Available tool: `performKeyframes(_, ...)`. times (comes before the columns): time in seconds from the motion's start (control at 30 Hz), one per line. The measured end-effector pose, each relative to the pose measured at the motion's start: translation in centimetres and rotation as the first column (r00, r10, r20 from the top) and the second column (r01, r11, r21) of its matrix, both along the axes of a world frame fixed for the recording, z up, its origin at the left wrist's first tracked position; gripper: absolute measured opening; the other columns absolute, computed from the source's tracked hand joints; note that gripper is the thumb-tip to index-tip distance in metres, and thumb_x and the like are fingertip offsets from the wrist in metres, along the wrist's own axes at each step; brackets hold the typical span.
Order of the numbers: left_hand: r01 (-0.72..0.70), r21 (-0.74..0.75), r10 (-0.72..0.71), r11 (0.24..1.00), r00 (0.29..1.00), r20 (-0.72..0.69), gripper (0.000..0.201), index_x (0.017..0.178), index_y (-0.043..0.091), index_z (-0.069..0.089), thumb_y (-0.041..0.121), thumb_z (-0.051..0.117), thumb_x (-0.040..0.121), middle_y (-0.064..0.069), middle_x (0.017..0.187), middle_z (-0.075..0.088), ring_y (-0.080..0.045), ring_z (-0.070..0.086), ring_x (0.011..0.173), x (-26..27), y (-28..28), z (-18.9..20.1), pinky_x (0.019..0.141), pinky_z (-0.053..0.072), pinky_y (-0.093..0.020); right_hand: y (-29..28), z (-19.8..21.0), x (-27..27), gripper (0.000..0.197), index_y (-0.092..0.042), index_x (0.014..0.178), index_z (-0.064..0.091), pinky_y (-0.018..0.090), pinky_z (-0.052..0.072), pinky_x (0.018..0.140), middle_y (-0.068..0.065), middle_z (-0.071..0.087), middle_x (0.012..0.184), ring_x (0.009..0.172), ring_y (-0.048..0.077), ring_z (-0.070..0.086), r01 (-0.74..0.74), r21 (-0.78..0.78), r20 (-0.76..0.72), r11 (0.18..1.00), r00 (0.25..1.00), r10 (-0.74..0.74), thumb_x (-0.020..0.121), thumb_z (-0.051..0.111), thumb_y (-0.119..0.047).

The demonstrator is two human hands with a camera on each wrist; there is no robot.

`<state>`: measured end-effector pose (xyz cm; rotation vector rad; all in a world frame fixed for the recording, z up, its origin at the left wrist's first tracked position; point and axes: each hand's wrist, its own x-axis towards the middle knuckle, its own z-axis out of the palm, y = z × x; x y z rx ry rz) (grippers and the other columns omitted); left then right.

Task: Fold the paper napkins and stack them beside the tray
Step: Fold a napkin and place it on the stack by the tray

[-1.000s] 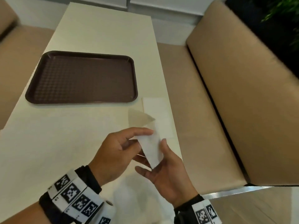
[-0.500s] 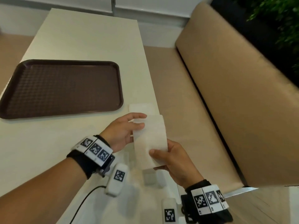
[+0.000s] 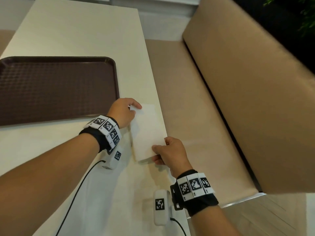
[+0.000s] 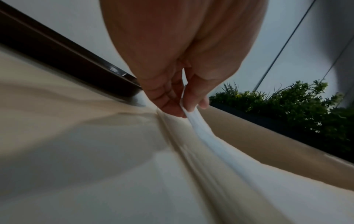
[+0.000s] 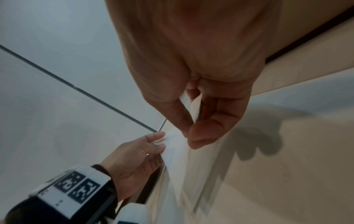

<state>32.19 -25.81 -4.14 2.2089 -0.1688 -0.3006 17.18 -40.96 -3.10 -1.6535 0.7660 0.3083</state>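
- The folded white paper napkin (image 3: 146, 133) sits just off the near right corner of the dark brown plastic tray (image 3: 56, 89), held low over the cream table (image 3: 76, 34), right above another white napkin (image 3: 150, 108) already lying flat beside the tray. Can't tell if the two touch yet.
- Left hand (image 3: 123, 112) pinches the napkin's far corner, the one closest to the tray; the left wrist view shows the thumb (image 4: 193, 97) over the edge and fingers under it.
- Right hand (image 3: 170, 153) pinches the near corner, thumb on top, farther from the tray.
- So the long axis runs from one grip to the other, roughly parallel to the tray's right side. I'd guess it just needs to go straight down, keeping that line square with the napkin underneath.
- A tan padded bench (image 3: 238, 99) runs along the table's far side from the tray.
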Motion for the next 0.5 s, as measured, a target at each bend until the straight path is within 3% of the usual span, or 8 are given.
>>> performKeyframes(0.1, 0.008, 0.059, -0.009, 0.998, 1.0, 0.018, 0.033, 0.093, 0.028, 0.073, -0.001, 0.058, 0.091, 0.011, 0.087, 0.056, -0.01, 0.05, 0.075, 0.4, -0.3, -0.2, 0.073, 0.043, -0.025, 0.1, -0.3, 0.3, 0.021, 0.002, 0.105, 0.059, 0.061, 0.057, 0.066, 0.016, 0.066, 0.067, 0.055, 0.028, 0.061, 0.012, -0.05, -0.011, 0.999, 1.0, -0.013, 0.086, 0.067, -0.004)
performKeyframes(0.27, 0.037, 0.144, -0.043, 0.989, 0.998, 0.04, 0.024, 0.105, 0.025, 0.07, 0.006, 0.06, 0.093, 0.003, 0.109, 0.054, -0.017, 0.053, 0.096, 0.3, -0.4, 0.3, 0.084, 0.042, -0.026, 0.2, -0.2, 0.4, 0.029, -0.012, 0.107, 0.056, 0.047, 0.059, 0.061, 0.012, 0.07, 0.073, 0.054, 0.022, 0.062, -0.012, -0.094, -0.056, 0.996, 0.998, 0.007, 0.085, 0.073, -0.018)
performKeyframes(0.33, 0.018, 0.184, -0.033, 0.983, 0.997, 0.075, 0.026, 0.117, 0.023, 0.064, 0.014, 0.063, 0.093, -0.001, 0.119, 0.053, -0.019, 0.055, 0.099, -0.1, -0.2, 0.7, 0.085, 0.043, -0.029, 0.0, -0.2, 0.0, 0.042, -0.014, 0.115, 0.055, 0.041, 0.058, 0.072, 0.007, 0.07, 0.097, 0.076, 0.019, 0.067, -0.056, -0.211, -0.052, 0.976, 0.998, 0.046, 0.083, 0.077, -0.03)
performKeyframes(0.4, -0.025, 0.221, 0.016, 0.975, 0.999, 0.045, 0.036, 0.128, 0.018, 0.057, 0.021, 0.064, 0.093, -0.006, 0.128, 0.052, -0.02, 0.055, 0.101, -1.0, 0.1, 1.3, 0.081, 0.041, -0.03, -0.1, -0.1, -0.4, 0.055, -0.015, 0.128, 0.05, 0.032, 0.052, 0.083, 0.001, 0.056, 0.121, 0.101, 0.016, 0.059, -0.131, -0.396, -0.047, 0.909, 0.991, 0.122, 0.085, 0.075, -0.038)
performKeyframes(0.5, -0.006, 0.322, 0.043, 0.947, 0.993, -0.108, 0.048, 0.136, 0.01, 0.047, 0.028, 0.062, 0.094, -0.01, 0.133, 0.053, -0.026, 0.055, 0.115, -2.6, 0.5, 2.2, 0.081, 0.038, -0.029, 0.1, -0.4, -0.5, 0.067, -0.013, 0.143, 0.043, 0.033, 0.047, 0.097, 0.0, 0.04, 0.136, 0.124, 0.02, 0.048, -0.181, -0.524, -0.016, 0.832, 0.979, 0.203, 0.089, 0.07, -0.042)
